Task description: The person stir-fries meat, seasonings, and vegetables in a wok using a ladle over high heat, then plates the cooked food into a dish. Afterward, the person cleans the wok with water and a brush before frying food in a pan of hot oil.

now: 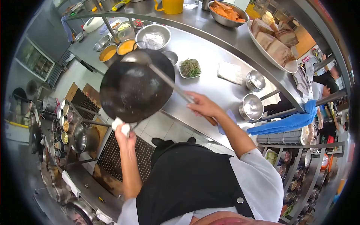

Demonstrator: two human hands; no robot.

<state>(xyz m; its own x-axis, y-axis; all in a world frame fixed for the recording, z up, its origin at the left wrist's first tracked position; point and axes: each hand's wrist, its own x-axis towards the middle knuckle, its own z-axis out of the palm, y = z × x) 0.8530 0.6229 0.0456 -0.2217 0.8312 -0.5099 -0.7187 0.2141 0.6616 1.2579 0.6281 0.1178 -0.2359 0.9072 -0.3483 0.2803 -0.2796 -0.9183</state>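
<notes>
My left hand is closed around a folded white cloth at the near rim of a black wok. The wok is tilted, its dark inside facing me, and hangs over the floor beside the steel counter's edge. In my right hand is a long-handled metal ladle, gripped near its wooden end. Its bowl lies at the wok's far rim, near a large steel bowl. Two containers of orange liquid stand just beyond the wok.
On the steel counter are a dish of green stalks, a folded cloth and steel bowls. An overhead shelf holds orange pieces in a bowl and a platter of meat blocks. Behind my left arm, a stove area carries several seasoning pots.
</notes>
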